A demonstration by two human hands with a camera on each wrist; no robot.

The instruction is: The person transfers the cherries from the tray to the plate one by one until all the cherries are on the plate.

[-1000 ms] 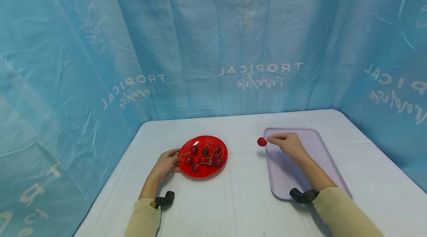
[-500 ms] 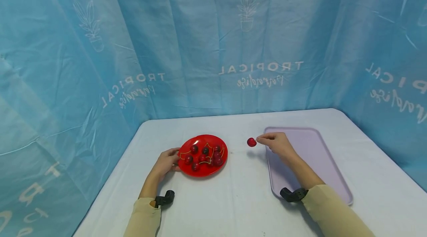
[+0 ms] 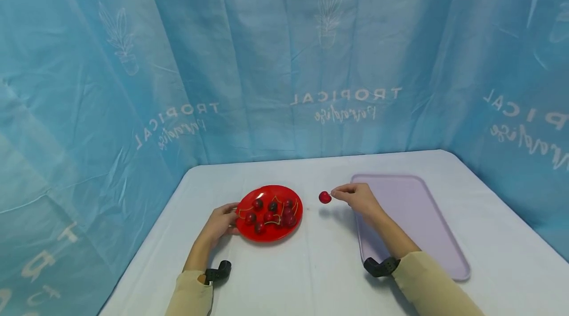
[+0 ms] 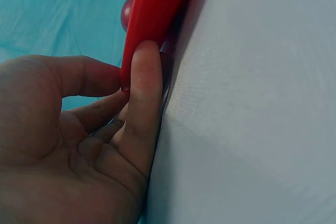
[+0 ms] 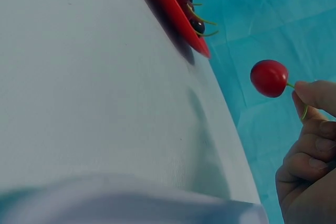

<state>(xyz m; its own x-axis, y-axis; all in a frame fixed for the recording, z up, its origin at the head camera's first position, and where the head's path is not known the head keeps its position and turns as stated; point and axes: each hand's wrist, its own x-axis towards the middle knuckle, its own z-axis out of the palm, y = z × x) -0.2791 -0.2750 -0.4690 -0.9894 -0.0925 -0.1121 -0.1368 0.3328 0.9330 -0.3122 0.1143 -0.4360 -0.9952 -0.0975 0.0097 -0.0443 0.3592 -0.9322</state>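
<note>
A red cherry (image 3: 325,197) hangs above the white table between the plate and the tray. My right hand (image 3: 359,199) pinches it by its thin green stem, thumb against forefinger, as the right wrist view shows. The round red plate (image 3: 266,237) stands at centre left, bearing several cherries (image 3: 259,227), some bright red and some dark, with yellow-green stems. My left hand (image 3: 221,222) holds the plate's left rim. In the left wrist view its thumb lies at the upper edge of the rim and a finger (image 4: 144,87) presses under the plate.
A pale lilac rectangular tray (image 3: 418,217) lies on the right side of the table (image 3: 311,276), partly beneath my right forearm. Blue printed curtains (image 3: 266,59) rise behind the table and at both sides. Each wrist wears a black camera band (image 3: 219,272).
My right hand has carried the cherry leftward, from the tray's left edge toward the plate. The left hand stays at the plate's rim. The head view has tilted slightly.
</note>
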